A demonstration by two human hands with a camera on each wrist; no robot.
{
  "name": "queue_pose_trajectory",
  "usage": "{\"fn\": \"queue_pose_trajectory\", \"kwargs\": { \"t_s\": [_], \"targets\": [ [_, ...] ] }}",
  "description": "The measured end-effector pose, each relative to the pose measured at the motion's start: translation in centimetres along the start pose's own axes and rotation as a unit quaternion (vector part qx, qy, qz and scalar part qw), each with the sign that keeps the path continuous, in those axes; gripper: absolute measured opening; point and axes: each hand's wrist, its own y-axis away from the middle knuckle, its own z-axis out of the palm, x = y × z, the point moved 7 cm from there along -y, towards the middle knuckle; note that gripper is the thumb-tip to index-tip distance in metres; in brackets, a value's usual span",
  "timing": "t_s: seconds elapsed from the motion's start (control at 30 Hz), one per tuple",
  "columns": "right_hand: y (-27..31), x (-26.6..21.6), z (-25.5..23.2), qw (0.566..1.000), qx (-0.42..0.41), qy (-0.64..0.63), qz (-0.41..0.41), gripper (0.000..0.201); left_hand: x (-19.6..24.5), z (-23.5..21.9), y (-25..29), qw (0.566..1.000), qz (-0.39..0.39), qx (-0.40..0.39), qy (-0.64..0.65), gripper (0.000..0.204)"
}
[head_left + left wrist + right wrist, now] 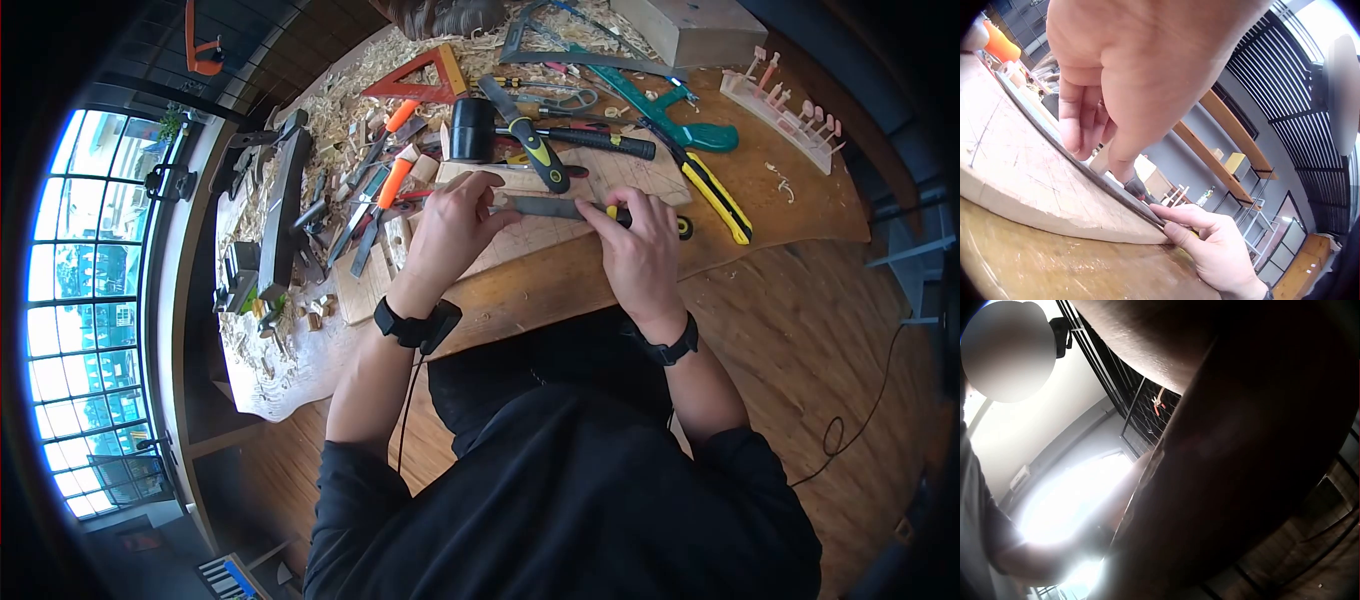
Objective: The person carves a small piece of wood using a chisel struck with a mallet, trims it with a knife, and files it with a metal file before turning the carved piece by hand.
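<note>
My right hand (640,245) grips the black-and-yellow handle of a flat grey file (545,206), its forefinger stretched along the blade. The file lies low over a pale wooden board (480,255), near the board's front edge. My left hand (455,225) is at the blade's far end, fingers bent downward. Between its thumb and fingers the left wrist view shows a small pale wood block (1101,161), pinched right at the file. The right wrist view is dark and hides the right hand's fingers.
Behind the hands lie a black mallet (472,130), another file with a green-and-black handle (540,155), a yellow utility knife (718,198) and a green saw (700,135). Wood shavings and planes (285,210) cover the left side. A rack of pink-handled tools (785,115) stands right.
</note>
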Motion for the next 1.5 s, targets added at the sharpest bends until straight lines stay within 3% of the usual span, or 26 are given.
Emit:
{"fn": "queue_pose_trajectory", "kwargs": {
  "t_s": [0.73,0.83,0.9,1.23,1.5],
  "targets": [
    [-0.1,-0.1,0.0,1.000,0.000,-0.001,0.001,0.036,-0.1,0.1,0.1,1.000,0.009,0.021,-0.010,0.035],
    [-0.1,-0.1,0.1,1.000,-0.001,-0.002,0.003,0.036,-0.3,0.2,0.1,1.000,0.011,0.019,-0.015,0.032],
    [-0.1,-0.1,0.0,1.000,-0.001,0.000,0.003,0.035,-0.1,0.3,0.0,0.996,0.061,0.043,-0.045,0.026],
    [-0.1,-0.1,0.0,1.000,0.001,0.003,0.001,0.036,0.9,1.2,0.3,0.993,0.063,0.015,-0.096,0.017],
    [-0.1,-0.1,0.1,1.000,-0.001,0.004,0.000,0.036,0.4,1.5,0.9,0.994,0.070,0.053,-0.062,0.010]
  ]
}}
